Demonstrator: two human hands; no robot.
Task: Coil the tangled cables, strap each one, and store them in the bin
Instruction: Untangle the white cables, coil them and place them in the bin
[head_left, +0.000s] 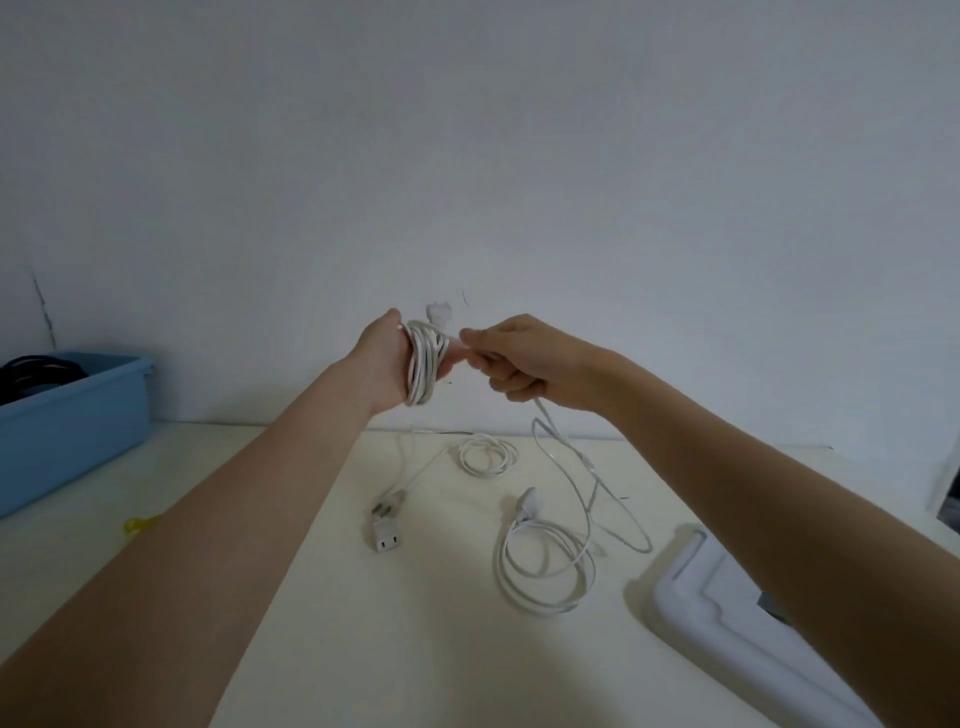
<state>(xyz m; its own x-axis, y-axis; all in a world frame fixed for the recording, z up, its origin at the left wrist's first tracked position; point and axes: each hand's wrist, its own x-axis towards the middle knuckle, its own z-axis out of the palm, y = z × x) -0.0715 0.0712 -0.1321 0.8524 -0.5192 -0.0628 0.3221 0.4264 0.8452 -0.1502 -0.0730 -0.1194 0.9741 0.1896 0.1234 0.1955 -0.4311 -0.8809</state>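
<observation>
A white cable coil (425, 364) is wound in several loops around my left hand (384, 364), raised above the table; a white plug end sticks up behind the coil. My right hand (514, 358) pinches the same cable just right of the coil, and the loose cable tail (576, 467) hangs down from it to the table. A blue bin (78, 410) stands at the far left with dark cables inside.
On the cream table (441, 649) lie a small white coil (487, 454), a thin cable with a two-pin plug (385, 519), a looped white cable with a plug (545, 566), a yellow strap (136, 525) and a white object (727, 613) at right.
</observation>
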